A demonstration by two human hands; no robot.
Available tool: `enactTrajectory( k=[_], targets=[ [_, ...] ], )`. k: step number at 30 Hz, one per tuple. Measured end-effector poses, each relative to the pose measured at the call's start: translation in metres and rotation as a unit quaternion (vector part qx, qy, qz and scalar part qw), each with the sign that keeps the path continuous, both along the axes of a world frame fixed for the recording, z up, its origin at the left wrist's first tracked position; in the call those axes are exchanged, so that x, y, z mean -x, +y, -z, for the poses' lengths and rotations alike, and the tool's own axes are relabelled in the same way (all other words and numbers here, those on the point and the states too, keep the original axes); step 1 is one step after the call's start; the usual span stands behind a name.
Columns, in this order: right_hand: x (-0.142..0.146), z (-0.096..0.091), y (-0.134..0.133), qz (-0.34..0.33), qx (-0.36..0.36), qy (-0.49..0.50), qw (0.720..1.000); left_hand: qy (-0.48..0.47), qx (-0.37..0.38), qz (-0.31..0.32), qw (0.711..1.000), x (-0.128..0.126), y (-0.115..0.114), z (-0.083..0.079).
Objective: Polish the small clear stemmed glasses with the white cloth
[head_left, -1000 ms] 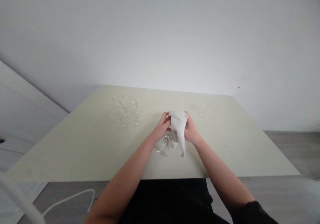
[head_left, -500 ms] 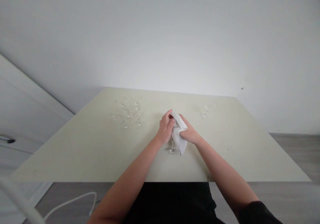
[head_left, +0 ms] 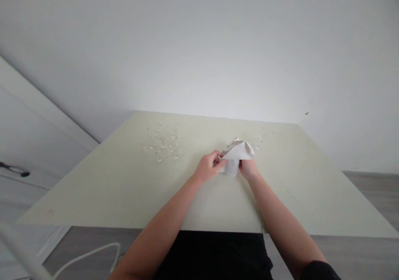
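In front of me, a white cloth [head_left: 240, 150] hangs draped between my two hands and hides most of a stemmed glass. My left hand [head_left: 208, 166] is closed on the glass [head_left: 215, 162], of which only a small clear bit shows at the fingers; its fingertips also touch the cloth's left edge. On the other side my right hand [head_left: 248, 168] grips the cloth from beneath, with its fingers largely covered by the fabric. The glass looks tipped onto its side, though the cloth keeps its bowl from view.
Several clear stemmed glasses [head_left: 160, 143] stand grouped at the table's left rear. More clear glassware [head_left: 260, 138] is at the right rear, beyond my right hand. The pale table [head_left: 124, 188] meets a white wall behind. A white cabinet [head_left: 28, 130] with a dark handle is at left.
The glass has gone from upright, its foot near the tabletop, to raised and tilted. Both hands have shifted right; the left now holds the glass's lower end and the cloth spreads wider.
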State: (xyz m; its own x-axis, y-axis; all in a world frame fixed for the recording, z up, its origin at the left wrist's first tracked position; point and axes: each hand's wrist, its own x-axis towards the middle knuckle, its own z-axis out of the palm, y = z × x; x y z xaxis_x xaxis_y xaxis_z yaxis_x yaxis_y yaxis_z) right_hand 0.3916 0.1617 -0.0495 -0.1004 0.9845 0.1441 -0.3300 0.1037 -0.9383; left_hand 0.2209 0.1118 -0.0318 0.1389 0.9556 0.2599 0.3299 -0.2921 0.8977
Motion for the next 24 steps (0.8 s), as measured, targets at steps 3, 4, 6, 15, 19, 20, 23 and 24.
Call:
enactTrajectory(
  k=[3, 4, 6, 15, 19, 20, 23, 24],
  targets=[
    [-0.008, -0.005, -0.004, -0.019, -0.044, -0.099, 0.994, -0.195, 0.142, -0.005, 0.971, 0.005, 0.006, -0.001],
    [-0.01, -0.008, -0.006, -0.024, -0.075, -0.128, 0.989, -0.259, 0.203, -0.009, 0.944, 0.007, 0.008, -0.002],
    [-0.013, -0.015, -0.01, -0.042, -0.145, -0.172, 0.973, -0.353, 0.31, -0.005, 0.883, 0.012, 0.012, -0.003],
    [-0.017, -0.01, -0.008, -0.07, -0.138, -0.163, 0.974, -0.268, 0.201, 0.015, 0.942, 0.013, 0.01, -0.005],
    [-0.008, -0.007, -0.012, -0.054, -0.047, -0.134, 0.988, -0.116, -0.006, -0.022, 0.993, 0.012, -0.001, -0.001],
    [-0.006, -0.007, -0.013, -0.052, 0.001, -0.118, 0.992, -0.059, -0.063, -0.011, 0.996, 0.013, -0.003, 0.0],
    [-0.003, -0.01, -0.017, -0.071, 0.153, -0.079, 0.983, 0.084, -0.207, 0.026, 0.974, 0.015, -0.007, 0.005],
    [-0.002, -0.012, -0.018, -0.075, 0.183, -0.075, 0.977, 0.111, -0.241, 0.025, 0.964, 0.016, -0.007, 0.006]
  ],
)
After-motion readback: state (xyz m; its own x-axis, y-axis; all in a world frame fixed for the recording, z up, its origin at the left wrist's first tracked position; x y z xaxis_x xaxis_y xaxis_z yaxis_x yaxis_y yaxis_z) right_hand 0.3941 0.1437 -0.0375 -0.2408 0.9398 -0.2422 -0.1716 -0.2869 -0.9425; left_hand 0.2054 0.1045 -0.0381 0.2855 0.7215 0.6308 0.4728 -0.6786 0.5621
